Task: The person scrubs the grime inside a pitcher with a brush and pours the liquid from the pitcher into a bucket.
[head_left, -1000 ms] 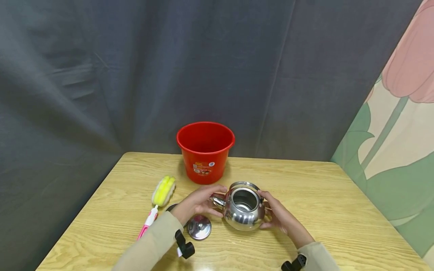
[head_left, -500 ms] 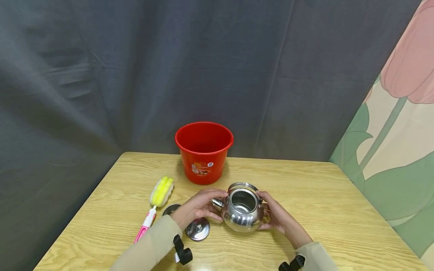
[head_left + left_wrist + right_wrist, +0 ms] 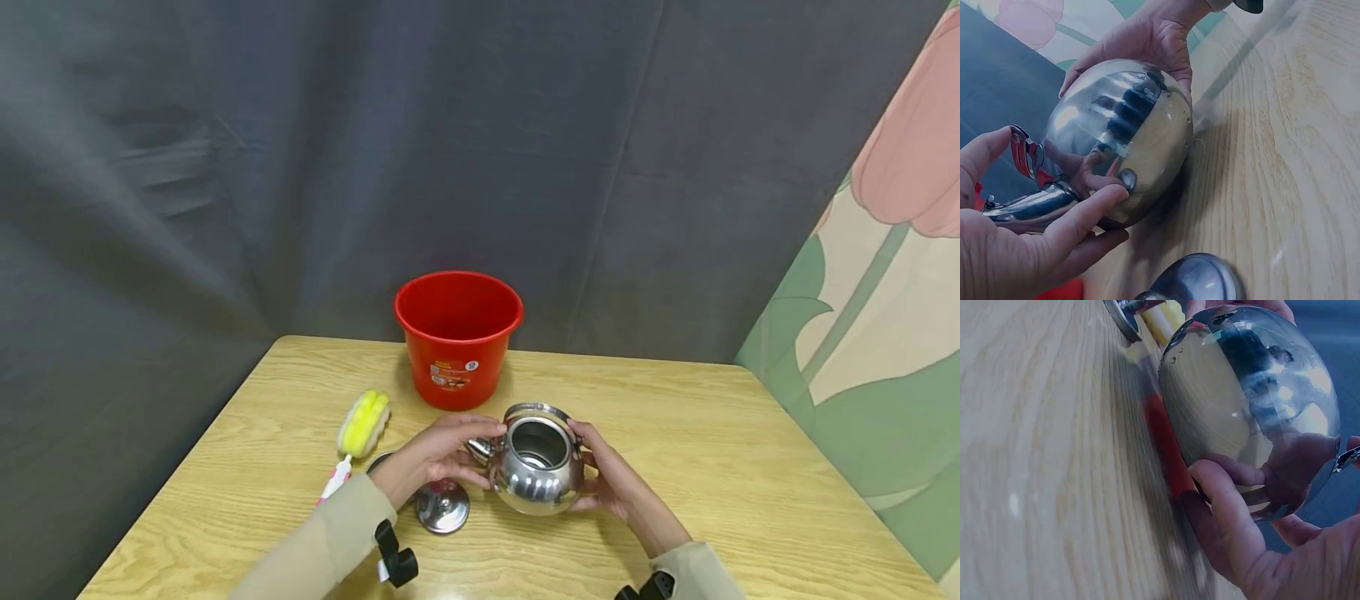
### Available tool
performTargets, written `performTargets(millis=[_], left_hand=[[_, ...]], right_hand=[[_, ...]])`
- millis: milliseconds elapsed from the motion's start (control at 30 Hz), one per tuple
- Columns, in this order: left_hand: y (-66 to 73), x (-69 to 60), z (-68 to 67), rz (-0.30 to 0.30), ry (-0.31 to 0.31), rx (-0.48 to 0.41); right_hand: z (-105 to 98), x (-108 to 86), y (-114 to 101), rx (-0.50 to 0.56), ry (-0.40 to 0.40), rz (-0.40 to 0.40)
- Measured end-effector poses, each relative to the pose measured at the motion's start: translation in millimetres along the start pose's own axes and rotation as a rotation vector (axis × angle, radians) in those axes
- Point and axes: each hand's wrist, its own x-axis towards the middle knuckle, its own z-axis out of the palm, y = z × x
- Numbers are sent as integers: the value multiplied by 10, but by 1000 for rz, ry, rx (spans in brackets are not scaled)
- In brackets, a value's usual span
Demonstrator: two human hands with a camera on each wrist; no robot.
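A shiny steel kettle (image 3: 536,483), lidless, shows its round mouth towards the head camera. My left hand (image 3: 453,450) holds it on the spout side, thumb near the rim and fingers under the spout (image 3: 1035,206). On the opposite side my right hand (image 3: 611,475) grips the belly, with the thumb high and fingers low. The right wrist view shows the polished kettle wall (image 3: 1260,412) close up, just above or at the table; which, I cannot tell. Left of the kettle lies a metal lid with a knob (image 3: 442,506).
A red bucket (image 3: 457,371) stands behind the kettle. To the left lies a yellow-and-white sponge brush (image 3: 363,425), its handle partly behind my sleeve. Another round metal piece (image 3: 378,460) is mostly hidden by my left wrist. A dark curtain (image 3: 450,167) borders the wooden table (image 3: 675,433).
Both hands keep their hold on the kettle, which stays nearly in place. The head view shifts slightly; bucket, brush and lid stay where they were on the table.
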Motion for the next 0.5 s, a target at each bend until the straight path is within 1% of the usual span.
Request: performTargets(millis=[167,300,400,500], left_hand=[[59,-64,-26,3,-6,26],[115,-119,-52,16,-18,58],[164,-144,-64,41,-26,67],[227,-167,-61,90,-28,60]], right_hand=[[61,-41,-19,15,-15,12],[99,-67,-84,3,-55,28],[116,-91,-146,1,-74,21],[132,-124,-221,10,-66,6]])
